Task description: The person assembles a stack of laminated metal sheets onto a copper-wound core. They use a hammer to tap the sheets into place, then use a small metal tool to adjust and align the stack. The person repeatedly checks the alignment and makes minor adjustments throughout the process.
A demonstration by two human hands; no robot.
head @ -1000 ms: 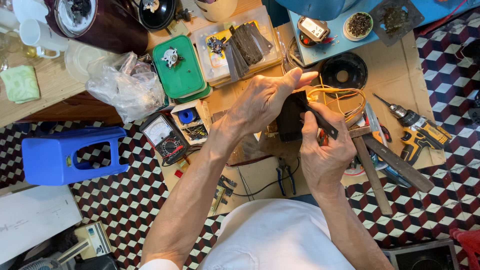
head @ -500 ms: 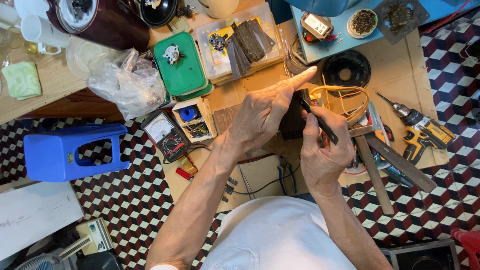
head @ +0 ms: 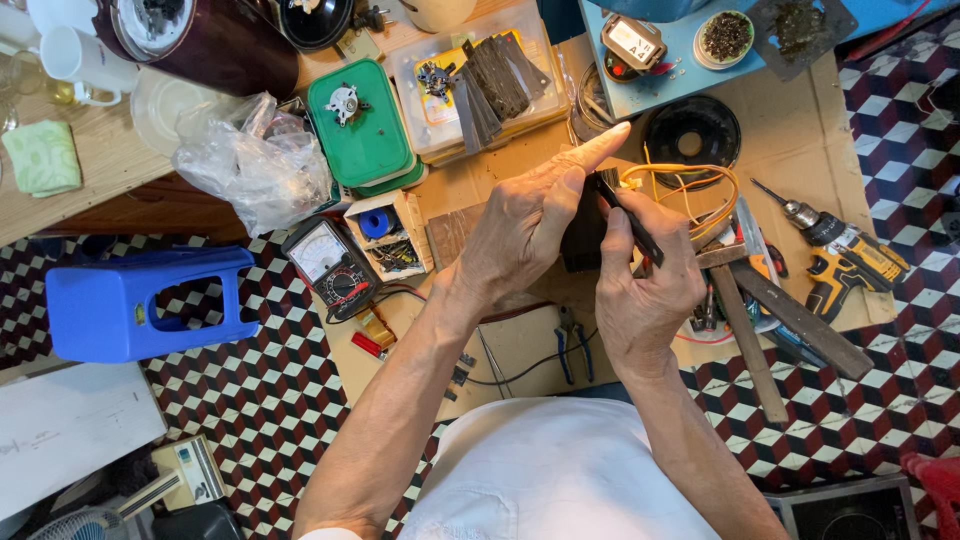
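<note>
Both hands [head: 590,240] hide most of a dark part [head: 583,238].

Left of the fingers: green box [head: 361,125], plastic bag [head: 252,160], analog meter [head: 327,262], blue stool [head: 140,303]. Right: yellow drill [head: 845,262].

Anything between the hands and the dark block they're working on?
Nothing visible. The left hand grips the dark block directly, index finger stretched past it. The right hand presses a thin dark tool against its edge. The orange wire loops lie behind it.
</note>
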